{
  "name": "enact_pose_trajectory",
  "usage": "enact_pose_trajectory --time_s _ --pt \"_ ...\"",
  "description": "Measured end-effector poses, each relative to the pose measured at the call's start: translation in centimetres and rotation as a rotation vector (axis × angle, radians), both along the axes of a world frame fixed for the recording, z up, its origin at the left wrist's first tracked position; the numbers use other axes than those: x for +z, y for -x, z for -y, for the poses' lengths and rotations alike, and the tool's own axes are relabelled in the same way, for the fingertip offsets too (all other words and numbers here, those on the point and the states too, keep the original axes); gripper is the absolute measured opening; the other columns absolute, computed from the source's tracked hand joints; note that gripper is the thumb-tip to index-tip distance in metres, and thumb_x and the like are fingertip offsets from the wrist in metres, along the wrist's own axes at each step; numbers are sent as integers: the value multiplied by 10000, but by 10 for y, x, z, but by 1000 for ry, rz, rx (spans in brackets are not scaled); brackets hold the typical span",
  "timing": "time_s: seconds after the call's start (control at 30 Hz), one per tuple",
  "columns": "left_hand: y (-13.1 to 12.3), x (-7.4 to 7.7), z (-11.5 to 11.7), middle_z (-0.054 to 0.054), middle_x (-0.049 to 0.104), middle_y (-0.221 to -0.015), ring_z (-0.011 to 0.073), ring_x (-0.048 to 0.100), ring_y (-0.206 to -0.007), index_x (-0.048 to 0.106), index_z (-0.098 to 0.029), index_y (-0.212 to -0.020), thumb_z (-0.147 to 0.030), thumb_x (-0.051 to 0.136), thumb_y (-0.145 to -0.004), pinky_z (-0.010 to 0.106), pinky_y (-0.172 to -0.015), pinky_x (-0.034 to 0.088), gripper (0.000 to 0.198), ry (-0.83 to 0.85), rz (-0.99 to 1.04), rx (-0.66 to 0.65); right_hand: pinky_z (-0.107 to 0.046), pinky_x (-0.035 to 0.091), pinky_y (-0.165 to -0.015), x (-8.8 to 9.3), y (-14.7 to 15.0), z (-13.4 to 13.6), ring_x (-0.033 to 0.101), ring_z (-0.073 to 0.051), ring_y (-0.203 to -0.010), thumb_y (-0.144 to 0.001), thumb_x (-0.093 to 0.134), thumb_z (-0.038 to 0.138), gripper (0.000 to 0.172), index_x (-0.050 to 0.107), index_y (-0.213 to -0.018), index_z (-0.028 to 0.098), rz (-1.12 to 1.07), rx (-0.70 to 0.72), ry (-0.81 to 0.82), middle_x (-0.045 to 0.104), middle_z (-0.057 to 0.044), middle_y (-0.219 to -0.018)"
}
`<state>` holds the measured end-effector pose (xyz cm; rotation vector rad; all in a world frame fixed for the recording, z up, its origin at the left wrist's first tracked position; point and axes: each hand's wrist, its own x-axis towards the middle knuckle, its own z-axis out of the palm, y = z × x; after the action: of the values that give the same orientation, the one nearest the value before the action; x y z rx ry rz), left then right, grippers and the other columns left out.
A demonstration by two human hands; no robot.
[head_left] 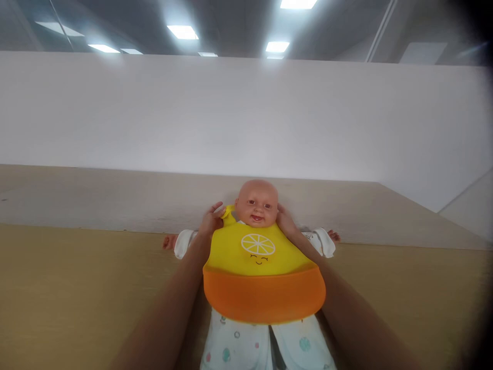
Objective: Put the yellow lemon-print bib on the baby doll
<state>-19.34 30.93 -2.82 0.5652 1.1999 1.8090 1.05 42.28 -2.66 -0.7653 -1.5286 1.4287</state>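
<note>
A baby doll (pixel 257 203) in white patterned clothes lies on its back on a wooden table (pixel 77 288), head pointing away from me. A yellow bib (pixel 259 257) with an orange catch pocket and a lemon face covers its chest. My left hand (pixel 211 218) pinches the bib's yellow neck strap at the doll's left-side shoulder. My right hand (pixel 285 220) reaches behind the doll's neck on the other side; its fingers are mostly hidden by the head and bib.
A paler raised shelf (pixel 115 198) runs behind the table, ending at a white wall (pixel 246 113). Ceiling lights shine above.
</note>
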Motion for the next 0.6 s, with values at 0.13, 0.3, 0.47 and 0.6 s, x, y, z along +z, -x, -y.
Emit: enact_pose_trajectory --time_s 0.13,0.3,0.47,0.6 --pt "2 -1 -3 -27 654 -779 122 615 -614 525 -210 -1095 -223 786 -600 246 -607 472 560 -97 86 -15 -388 495 -845 0 1 0 618 -279 -982 -621 619 347 372 647 -952 180 -25 57 13 716 -98 -1029" --pt "1 0 -2 -45 638 -761 130 625 -634 505 -218 -1070 -184 793 -579 258 -636 483 570 -161 134 -17 -390 497 -859 -2 2 -3 618 -287 -1005 -618 635 356 360 642 -931 178 -8 25 -10 719 -102 -1016" --pt "0 1 1 -62 631 -742 117 620 -623 513 -221 -1056 -201 827 -560 237 -629 468 587 -157 122 -41 -380 509 -837 -6 2 -6 627 -288 -994 -610 649 357 390 654 -949 165 -13 60 3 705 -121 -1090" --pt "-7 7 6 -35 657 -739 131 624 -593 554 -218 -995 -243 832 -579 235 -575 459 501 -118 106 -134 -377 517 -819 -10 3 -8 629 -290 -999 -611 635 366 392 660 -948 169 -11 61 38 708 -116 -1085"
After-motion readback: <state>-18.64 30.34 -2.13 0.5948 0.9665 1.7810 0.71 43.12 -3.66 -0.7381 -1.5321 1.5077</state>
